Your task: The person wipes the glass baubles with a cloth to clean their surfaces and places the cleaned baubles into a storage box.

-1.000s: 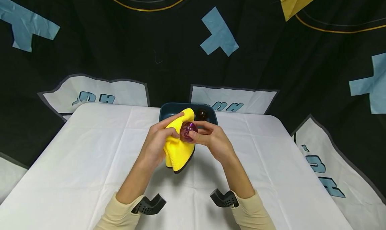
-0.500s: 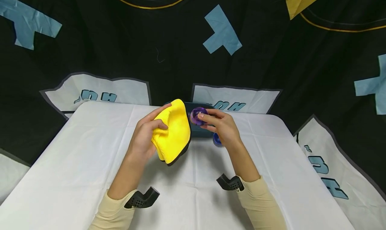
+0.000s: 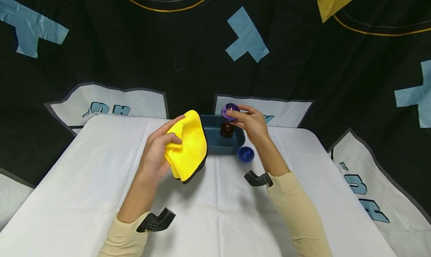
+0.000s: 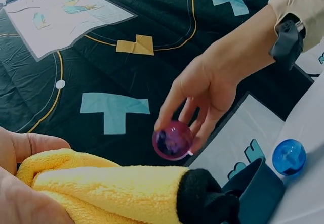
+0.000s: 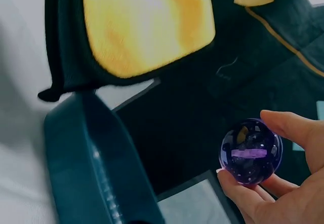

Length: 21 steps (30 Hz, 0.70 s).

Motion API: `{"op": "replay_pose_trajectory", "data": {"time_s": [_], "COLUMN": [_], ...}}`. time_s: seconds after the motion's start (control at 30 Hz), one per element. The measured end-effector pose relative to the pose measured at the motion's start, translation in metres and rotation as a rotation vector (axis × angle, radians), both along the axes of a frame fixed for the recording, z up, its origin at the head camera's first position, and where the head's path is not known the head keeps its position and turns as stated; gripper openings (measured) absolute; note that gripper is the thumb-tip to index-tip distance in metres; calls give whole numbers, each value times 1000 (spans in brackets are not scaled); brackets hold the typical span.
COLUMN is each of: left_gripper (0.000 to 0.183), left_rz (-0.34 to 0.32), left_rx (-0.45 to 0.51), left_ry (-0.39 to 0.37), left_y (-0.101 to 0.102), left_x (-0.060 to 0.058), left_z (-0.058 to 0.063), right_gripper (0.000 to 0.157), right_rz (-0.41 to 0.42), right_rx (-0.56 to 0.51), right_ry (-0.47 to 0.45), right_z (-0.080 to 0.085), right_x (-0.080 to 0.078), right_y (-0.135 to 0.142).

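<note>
In my left hand [image 3: 156,148] I grip a yellow cloth [image 3: 188,144] with a dark edge, its thumb pressed on the folds. My right hand [image 3: 252,124] pinches a clear purple ball [image 3: 230,112] between thumb and fingertips, held up at the back of the dark blue bin [image 3: 220,149]. Inside that bin, at its right side, sits a dark red-brown ball [image 3: 227,129]. A blue ball [image 3: 246,154] rests on the white table just outside the bin's front right corner. In the right wrist view the purple ball [image 5: 250,151] is see-through with a pinkish band.
The white-covered table [image 3: 215,219] stretches around the bin on both sides. Behind it hangs a black curtain [image 3: 188,55] with light blue and yellow patches. A black camera [image 3: 156,220] sits on each wrist.
My right hand has carried the purple ball from against the cloth to the upper right, over the bin's back. My left hand has drawn the cloth leftward, uncovering more of the bin.
</note>
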<state>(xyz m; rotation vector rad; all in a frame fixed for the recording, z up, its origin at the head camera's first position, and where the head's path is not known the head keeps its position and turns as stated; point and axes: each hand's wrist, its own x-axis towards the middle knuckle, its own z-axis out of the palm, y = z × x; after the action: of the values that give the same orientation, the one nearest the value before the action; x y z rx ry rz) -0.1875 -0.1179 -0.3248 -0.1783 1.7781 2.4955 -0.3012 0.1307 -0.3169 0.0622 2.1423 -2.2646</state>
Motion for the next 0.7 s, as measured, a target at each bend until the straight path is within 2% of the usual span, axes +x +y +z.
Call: {"op": "replay_pose_trajectory", "data": {"time_s": [0.17,0.37,0.57,0.7], "left_gripper": [59,60,59,60], "left_rz": [4,-12,-15,-14], "left_rx": [3,12,13,18], "left_ry": [9,28,34,34], "left_y": [-3,-4,-4,-5], "left_x": [-1,-2,-2,-3], "left_z": [-1,-1,-1,-1], "right_gripper": [59,57,57,56], "right_rz": [-59,-98,-118,-125], "right_rx": [51,138,319,383], "right_ry": [-46,-67,-78,-63], "right_z": [-12,-36,-56,-68], "right_x": [-18,-37,-47,-49], "right_y": [-11,-26,-37,-41]}}
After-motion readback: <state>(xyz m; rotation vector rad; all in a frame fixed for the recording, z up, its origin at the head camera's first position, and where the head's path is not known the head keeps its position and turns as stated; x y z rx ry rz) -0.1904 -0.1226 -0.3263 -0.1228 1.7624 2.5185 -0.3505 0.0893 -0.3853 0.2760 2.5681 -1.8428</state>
